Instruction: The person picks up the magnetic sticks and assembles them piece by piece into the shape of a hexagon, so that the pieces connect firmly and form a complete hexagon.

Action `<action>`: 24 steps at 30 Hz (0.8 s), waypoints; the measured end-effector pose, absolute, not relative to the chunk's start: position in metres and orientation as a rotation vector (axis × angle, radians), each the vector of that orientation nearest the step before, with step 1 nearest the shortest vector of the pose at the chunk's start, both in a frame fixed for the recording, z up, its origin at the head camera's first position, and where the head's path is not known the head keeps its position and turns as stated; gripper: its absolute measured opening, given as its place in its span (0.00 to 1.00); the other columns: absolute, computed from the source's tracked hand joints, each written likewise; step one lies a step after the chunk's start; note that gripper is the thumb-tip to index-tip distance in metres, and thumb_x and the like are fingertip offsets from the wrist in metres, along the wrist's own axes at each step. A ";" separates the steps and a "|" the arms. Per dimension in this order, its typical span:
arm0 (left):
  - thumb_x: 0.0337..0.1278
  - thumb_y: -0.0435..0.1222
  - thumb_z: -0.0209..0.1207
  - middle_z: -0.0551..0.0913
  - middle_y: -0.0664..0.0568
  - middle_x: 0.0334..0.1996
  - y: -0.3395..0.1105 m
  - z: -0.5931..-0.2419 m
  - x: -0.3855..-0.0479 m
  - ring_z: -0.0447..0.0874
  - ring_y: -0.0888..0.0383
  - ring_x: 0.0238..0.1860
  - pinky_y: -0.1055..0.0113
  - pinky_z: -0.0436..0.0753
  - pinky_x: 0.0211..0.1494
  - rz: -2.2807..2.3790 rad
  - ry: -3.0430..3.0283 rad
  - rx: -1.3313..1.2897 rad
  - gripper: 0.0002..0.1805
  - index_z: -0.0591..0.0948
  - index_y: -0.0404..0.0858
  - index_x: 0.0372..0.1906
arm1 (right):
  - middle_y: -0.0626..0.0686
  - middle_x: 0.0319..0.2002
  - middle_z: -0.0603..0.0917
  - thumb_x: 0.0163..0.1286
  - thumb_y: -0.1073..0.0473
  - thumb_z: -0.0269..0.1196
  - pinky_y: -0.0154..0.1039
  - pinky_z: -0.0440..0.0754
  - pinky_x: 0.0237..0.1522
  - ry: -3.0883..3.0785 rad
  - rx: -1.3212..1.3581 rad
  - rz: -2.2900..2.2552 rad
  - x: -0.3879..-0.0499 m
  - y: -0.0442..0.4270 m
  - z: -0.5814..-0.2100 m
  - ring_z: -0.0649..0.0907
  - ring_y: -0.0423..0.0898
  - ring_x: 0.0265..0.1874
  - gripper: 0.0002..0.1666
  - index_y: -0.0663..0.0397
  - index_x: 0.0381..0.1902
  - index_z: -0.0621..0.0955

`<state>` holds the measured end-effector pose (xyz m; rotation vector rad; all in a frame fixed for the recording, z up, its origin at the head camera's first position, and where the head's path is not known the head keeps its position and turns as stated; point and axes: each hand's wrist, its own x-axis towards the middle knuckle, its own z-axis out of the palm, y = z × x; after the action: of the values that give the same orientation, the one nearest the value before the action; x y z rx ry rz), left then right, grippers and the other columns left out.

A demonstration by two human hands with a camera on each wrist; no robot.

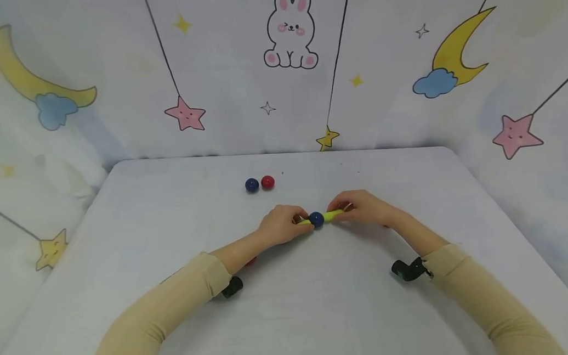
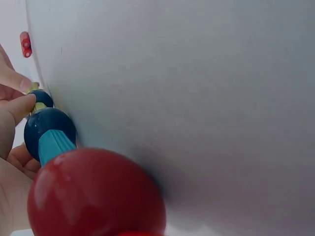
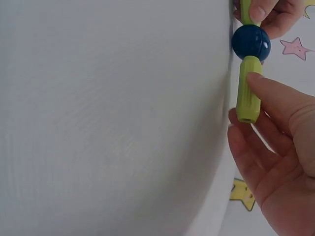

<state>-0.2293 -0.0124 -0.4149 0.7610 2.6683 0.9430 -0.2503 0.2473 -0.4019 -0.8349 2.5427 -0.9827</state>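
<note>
My left hand (image 1: 283,224) pinches a yellow-green rod (image 3: 247,14) on one side of a dark blue ball (image 1: 316,219). On the ball's other side, my right hand (image 1: 362,208) holds a second yellow-green rod (image 3: 249,88) between thumb and fingers. This rod meets the ball, and its far end is free. The left wrist view shows a chain running back beside my left hand: another blue ball (image 2: 49,132), a teal ribbed rod (image 2: 55,146) and a large red ball (image 2: 98,191). Part of something red shows at the bottom edge. My left forearm mostly hides this chain in the head view.
At the back of the white table (image 1: 318,318) lie a loose blue ball (image 1: 252,185) and a loose red ball (image 1: 267,182), side by side. Two red rods (image 2: 25,44) lie beyond the hands. Black wrist cameras (image 1: 409,269) hang beneath both forearms. A patterned cloth backs the table.
</note>
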 end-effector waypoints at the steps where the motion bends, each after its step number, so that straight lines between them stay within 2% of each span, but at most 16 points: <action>1: 0.58 0.48 0.65 0.85 0.53 0.36 -0.013 -0.415 -0.229 0.79 0.60 0.36 0.68 0.76 0.36 0.936 2.671 0.760 0.19 0.85 0.41 0.50 | 0.47 0.44 0.85 0.65 0.60 0.68 0.42 0.79 0.50 2.540 -0.843 -0.981 -0.251 0.246 -0.402 0.81 0.45 0.45 0.14 0.54 0.49 0.82; 7: 0.57 0.50 0.65 0.85 0.52 0.39 -0.013 -0.413 -0.232 0.81 0.59 0.39 0.66 0.78 0.39 0.941 2.678 0.779 0.22 0.84 0.41 0.51 | 0.47 0.45 0.85 0.65 0.60 0.68 0.42 0.79 0.50 2.512 -0.896 -0.994 -0.252 0.239 -0.404 0.81 0.45 0.46 0.14 0.54 0.49 0.82; 15: 0.58 0.48 0.65 0.85 0.53 0.43 -0.010 -0.411 -0.232 0.79 0.60 0.40 0.67 0.77 0.42 0.934 2.682 0.795 0.20 0.84 0.40 0.50 | 0.47 0.46 0.84 0.66 0.60 0.67 0.42 0.80 0.51 2.469 -0.944 -1.019 -0.255 0.226 -0.408 0.81 0.45 0.45 0.14 0.54 0.49 0.83; 24: 0.56 0.45 0.67 0.85 0.55 0.36 -0.014 -0.413 -0.230 0.78 0.61 0.34 0.69 0.76 0.36 0.968 2.718 0.789 0.13 0.86 0.41 0.41 | 0.46 0.45 0.84 0.68 0.54 0.65 0.43 0.79 0.52 2.442 -0.935 -0.991 -0.267 0.210 -0.404 0.81 0.44 0.45 0.13 0.51 0.49 0.83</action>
<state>-0.2298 -0.0143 -0.4133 0.7895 2.7182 0.9679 -0.2665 0.2102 -0.4040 -0.9346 2.4421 -0.9911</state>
